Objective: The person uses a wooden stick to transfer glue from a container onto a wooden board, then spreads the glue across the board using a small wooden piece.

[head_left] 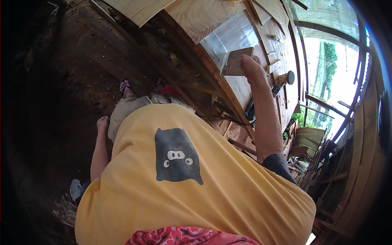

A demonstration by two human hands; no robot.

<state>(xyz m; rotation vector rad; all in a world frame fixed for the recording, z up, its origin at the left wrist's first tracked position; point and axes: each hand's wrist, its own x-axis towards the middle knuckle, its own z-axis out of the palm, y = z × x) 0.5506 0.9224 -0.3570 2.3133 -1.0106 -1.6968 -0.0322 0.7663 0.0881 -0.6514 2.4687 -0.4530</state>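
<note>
My right hand [252, 67] reaches out over the workbench and grips a flat, squarish piece of wood [236, 63] by its near right edge. The piece is held tilted above a clear, shiny sheet [239, 34] that covers part of the bench top. My left hand [103, 123] hangs low beside my thigh, away from the bench; its fingers are too foreshortened to make out. To the right of the wood, near my right forearm, lies a corded tool [250, 108] with a blue body; its far end is partly hidden by the arm.
The wooden workbench [222, 83] runs along my right front, with plywood sheets [196, 18] on it. A round grey-topped object [290, 77] stands behind my forearm. A dark cord [222, 118] trails off the bench edge. Wood scraps [65, 208] lie on the dirt floor [81, 81].
</note>
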